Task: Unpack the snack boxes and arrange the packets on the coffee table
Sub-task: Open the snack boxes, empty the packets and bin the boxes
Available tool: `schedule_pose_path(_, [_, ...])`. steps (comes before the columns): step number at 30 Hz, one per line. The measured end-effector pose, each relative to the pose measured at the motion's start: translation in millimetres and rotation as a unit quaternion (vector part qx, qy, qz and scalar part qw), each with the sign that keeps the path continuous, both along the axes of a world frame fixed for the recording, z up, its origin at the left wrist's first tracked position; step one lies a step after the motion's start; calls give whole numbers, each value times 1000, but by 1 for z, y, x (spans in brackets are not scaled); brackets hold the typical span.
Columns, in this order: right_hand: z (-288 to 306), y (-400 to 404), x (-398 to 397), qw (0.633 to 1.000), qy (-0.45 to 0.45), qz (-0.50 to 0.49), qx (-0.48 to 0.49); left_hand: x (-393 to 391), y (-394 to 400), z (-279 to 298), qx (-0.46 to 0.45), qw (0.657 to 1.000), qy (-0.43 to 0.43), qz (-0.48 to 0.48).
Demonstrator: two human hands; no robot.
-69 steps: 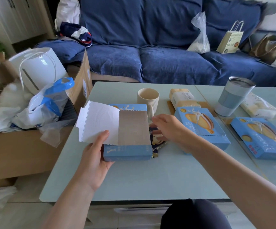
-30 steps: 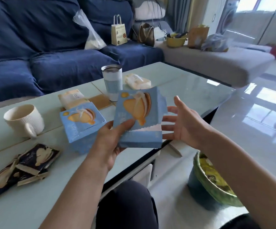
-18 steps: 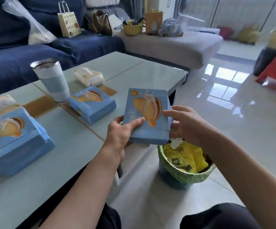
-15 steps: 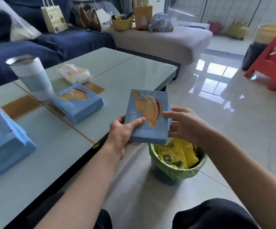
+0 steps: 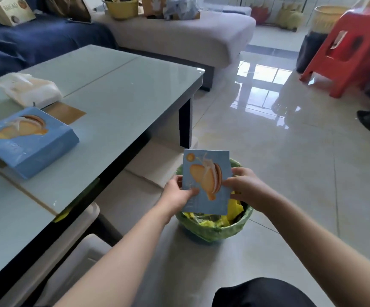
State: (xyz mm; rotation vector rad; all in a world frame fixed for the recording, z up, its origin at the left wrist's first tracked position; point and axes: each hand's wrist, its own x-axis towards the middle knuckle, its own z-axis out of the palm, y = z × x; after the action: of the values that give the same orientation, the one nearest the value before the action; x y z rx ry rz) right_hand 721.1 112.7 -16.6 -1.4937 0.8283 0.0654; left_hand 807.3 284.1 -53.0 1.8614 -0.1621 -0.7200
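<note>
A flattened blue snack box with a biscuit picture is held upright over a green-lined waste bin on the floor. My left hand grips its left edge and my right hand grips its right edge. The bin holds yellow wrappers. Another blue snack box lies on the coffee table to the left, with a pale plastic-wrapped packet behind it.
A blue sofa and a grey ottoman with bags and a yellow bowl stand behind the table. A red plastic stool is at the far right. White storage boxes sit under the table. The tiled floor is glossy.
My view swung right, from the table to the floor. Both hands carried the empty blue box off the table's edge and lowered it down over the bin.
</note>
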Motion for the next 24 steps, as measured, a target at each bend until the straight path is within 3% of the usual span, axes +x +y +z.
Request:
schedule_pose_path(9, [-45, -14, 13, 994, 102, 12, -23, 11, -34, -26, 201, 970, -85, -107])
schedule_pose_path(12, [-41, -11, 16, 981, 138, 68, -116, 11, -35, -25, 244, 954, -108, -137])
schedule_pose_path(19, [-11, -3, 19, 920, 152, 129, -336, 7, -22, 3, 213, 963, -115, -116])
schedule_pose_path(24, [26, 17, 22, 894, 117, 161, -401, 4, 6, 45, 167, 971, -147, -84])
